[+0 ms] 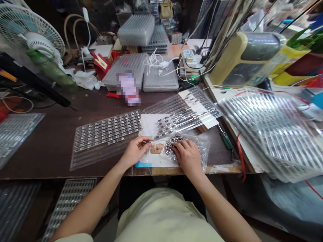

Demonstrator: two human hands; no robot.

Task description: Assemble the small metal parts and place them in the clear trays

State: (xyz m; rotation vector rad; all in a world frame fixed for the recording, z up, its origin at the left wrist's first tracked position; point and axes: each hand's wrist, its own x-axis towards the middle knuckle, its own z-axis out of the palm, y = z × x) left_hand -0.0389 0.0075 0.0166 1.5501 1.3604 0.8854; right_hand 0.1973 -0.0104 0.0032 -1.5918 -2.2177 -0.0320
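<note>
Two hands (135, 152) touch what seem metal connectors (173, 146).

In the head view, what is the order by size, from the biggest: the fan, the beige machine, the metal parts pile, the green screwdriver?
1. The fan and the beige machine look alike, so I do not rank them.
2. The metal parts pile.
3. The green screwdriver.
</note>
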